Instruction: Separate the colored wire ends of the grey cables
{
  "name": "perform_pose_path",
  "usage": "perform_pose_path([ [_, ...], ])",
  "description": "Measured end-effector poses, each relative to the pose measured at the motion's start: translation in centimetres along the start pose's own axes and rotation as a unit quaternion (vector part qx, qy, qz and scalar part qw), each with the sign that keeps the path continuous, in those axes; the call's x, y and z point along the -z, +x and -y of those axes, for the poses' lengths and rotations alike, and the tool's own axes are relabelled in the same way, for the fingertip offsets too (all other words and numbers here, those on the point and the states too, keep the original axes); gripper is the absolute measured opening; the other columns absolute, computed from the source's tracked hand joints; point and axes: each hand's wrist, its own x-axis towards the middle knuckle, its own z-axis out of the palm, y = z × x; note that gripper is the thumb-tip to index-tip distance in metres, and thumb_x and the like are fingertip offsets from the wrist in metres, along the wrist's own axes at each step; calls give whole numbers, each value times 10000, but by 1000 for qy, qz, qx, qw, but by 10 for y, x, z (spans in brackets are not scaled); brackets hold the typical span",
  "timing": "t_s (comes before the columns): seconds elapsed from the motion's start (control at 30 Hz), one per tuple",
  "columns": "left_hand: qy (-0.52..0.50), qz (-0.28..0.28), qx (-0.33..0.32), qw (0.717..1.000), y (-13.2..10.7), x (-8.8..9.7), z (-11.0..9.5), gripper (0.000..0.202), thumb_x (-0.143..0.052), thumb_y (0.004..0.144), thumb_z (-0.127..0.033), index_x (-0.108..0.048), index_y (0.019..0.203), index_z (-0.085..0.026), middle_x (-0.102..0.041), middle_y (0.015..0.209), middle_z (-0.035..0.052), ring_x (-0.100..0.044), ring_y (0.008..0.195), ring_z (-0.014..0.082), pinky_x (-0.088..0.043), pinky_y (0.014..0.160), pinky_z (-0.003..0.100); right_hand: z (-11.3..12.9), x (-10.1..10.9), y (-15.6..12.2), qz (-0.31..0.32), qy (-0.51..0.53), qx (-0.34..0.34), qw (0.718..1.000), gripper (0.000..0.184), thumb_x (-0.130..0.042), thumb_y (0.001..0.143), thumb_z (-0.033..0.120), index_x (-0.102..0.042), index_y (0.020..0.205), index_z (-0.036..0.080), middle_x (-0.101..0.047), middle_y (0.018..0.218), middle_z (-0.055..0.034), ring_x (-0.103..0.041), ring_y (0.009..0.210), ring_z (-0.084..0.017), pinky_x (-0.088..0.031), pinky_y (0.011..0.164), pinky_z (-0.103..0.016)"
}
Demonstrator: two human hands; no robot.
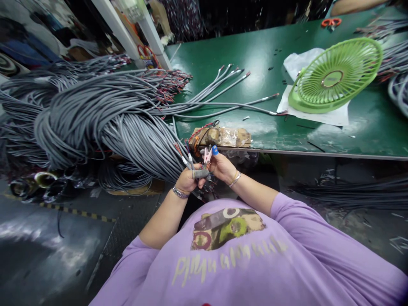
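My left hand [187,180] is closed around grey cables [190,158] near their stripped ends, where thin coloured wires stick out. A grey, band-like piece [200,174] lies across its fingertips; I cannot tell whether it is a finger covering or cable. Close beside it, my right hand [224,167] pinches thin wires [208,156] with white and pinkish ends. A blue cover [214,150] sits on its thumb tip. Just beyond both hands, at the table edge, lies a worn wooden block [234,137] with a taped top and red and black leads.
A large bundle of grey cables [124,123] hangs over the left side of the green table [255,55]. A green fan [334,76] stands on white paper [334,114] at right. Orange-handled scissors [331,23] lie at the back. More dark cables [350,195] lie below the table.
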Motion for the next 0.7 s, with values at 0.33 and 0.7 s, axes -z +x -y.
perform_pose_path([
  [0.33, 30, -41, -61, 997, -17, -11, 6, 406, -801, 605, -487, -609, 566, -131, -533, 366, -3, -427, 292, 78, -306, 336, 199, 11, 1, -11, 49, -18, -73, 996, 498, -495, 882, 649, -648, 860, 175, -634, 759, -18, -540, 626, -117, -447, 569, -230],
  [0.7, -1, -95, -124, 988, -16, -19, 12, 348, -777, 658, -451, -624, 592, -145, -548, 403, -18, -456, 329, 79, -345, 353, 201, 8, 1, -18, 26, -151, 68, 986, 466, -749, 689, 588, -628, 777, 148, -540, 632, 33, -442, 542, -61, -354, 497, -187],
])
